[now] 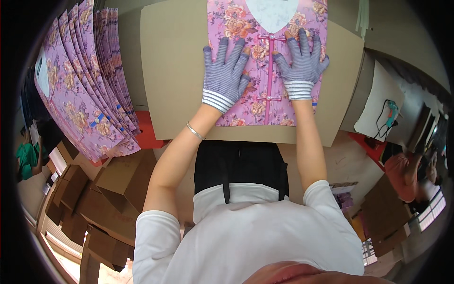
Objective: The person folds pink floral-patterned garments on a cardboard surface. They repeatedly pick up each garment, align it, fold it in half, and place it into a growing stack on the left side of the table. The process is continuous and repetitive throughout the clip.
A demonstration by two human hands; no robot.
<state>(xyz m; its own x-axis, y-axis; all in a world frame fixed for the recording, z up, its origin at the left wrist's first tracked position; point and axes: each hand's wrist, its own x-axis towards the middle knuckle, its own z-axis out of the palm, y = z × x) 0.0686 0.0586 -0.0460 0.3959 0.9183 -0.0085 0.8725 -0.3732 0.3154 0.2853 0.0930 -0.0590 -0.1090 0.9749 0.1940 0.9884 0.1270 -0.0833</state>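
A folded purple garment (257,111) with orange flowers lies flat on a brown board (175,71). Down its middle runs a pink placket with bow-like trims, and a white panel (273,13) fills its neck opening. Both my hands wear grey-blue striped gloves with white-striped cuffs. Palm down, my left hand (224,71) rests over the garment's left edge, fingers spread. On the right half of the garment lies my right hand (301,66), also flat with its fingers apart, its thumb beside the placket. Neither hand grips anything.
A stack of matching folded garments (78,90) leans at the left. Cardboard boxes (125,177) stand below it. At the right, a teal hand tool (391,112) with a black cord lies on a white sheet (373,113). Other people are at the far left and right.
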